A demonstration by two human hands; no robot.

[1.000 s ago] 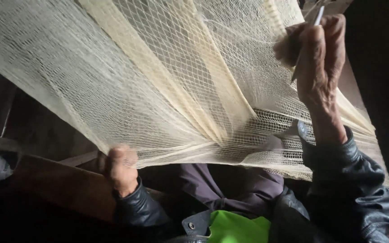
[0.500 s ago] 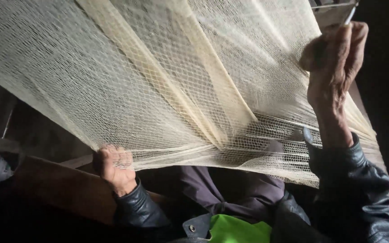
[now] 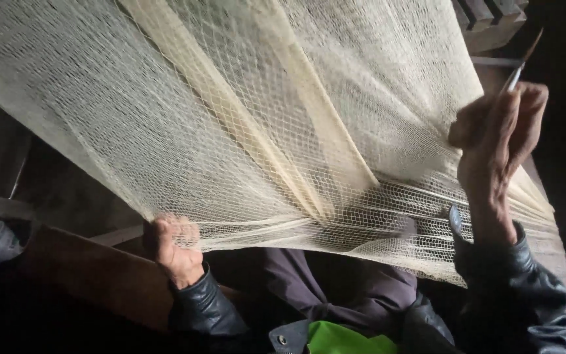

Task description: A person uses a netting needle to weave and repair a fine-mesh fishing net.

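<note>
From the head view, a cream fishing net (image 3: 250,124) of fine diamond mesh stretches taut across most of the frame, gathered into thicker pale folds that run toward its lower edge. The left hand (image 3: 175,246) is clenched on that lower edge, bunching the mesh. The right hand (image 3: 496,141), raised at the net's right side, pinches a slim netting needle (image 3: 522,62) between its fingers. Black leather sleeves (image 3: 207,308) cover both wrists; a dark wooden plank (image 3: 93,278) lies beneath.
</note>
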